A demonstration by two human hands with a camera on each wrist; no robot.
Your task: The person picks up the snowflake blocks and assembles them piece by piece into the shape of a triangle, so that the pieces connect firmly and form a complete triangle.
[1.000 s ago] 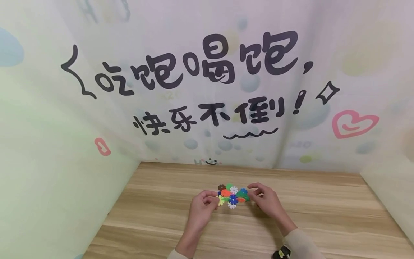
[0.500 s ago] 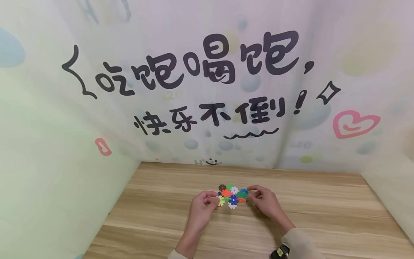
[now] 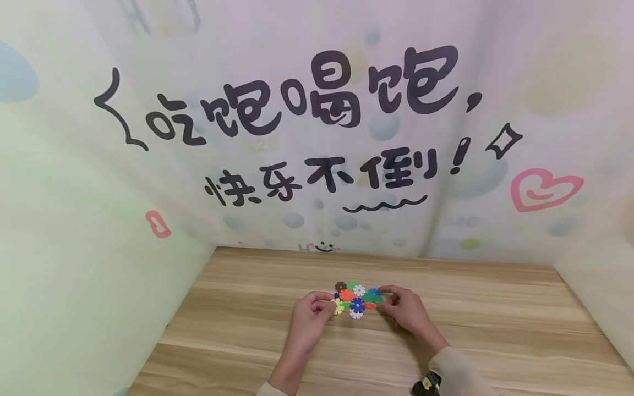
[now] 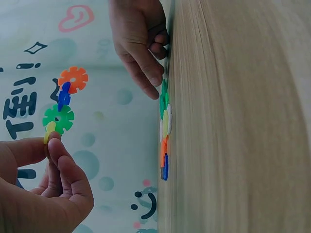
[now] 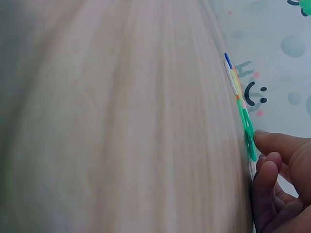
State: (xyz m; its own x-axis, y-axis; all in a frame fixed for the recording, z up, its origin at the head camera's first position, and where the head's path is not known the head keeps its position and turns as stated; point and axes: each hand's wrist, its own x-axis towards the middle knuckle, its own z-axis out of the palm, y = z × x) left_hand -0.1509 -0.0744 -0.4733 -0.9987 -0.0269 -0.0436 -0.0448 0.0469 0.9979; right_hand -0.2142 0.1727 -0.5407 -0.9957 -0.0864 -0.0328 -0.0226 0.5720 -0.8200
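Note:
My left hand (image 3: 308,322) pinches a yellow notched snowflake disc (image 4: 50,129) between thumb and finger. Linked to it in a short chain are a green disc (image 4: 59,119), a blue disc (image 4: 64,96) and an orange disc (image 4: 74,80), raised above the table in the left wrist view. Loose snowflake discs (image 3: 359,290) in several colours lie flat on the tabletop beyond. At their right end my right hand (image 3: 408,309) reaches down, a fingertip right at the edge of the green discs (image 5: 248,130), other fingers bent.
The wood-grain table (image 3: 247,330) runs back to a printed curtain (image 3: 317,225) with black lettering. Pale side walls (image 3: 89,275) stand left and right. A black wrist device (image 3: 427,384) sits below the right sleeve (image 3: 455,371).
My right hand has come slightly left and lower, its fingers now over the green discs. The left hand stays in place with the disc chain.

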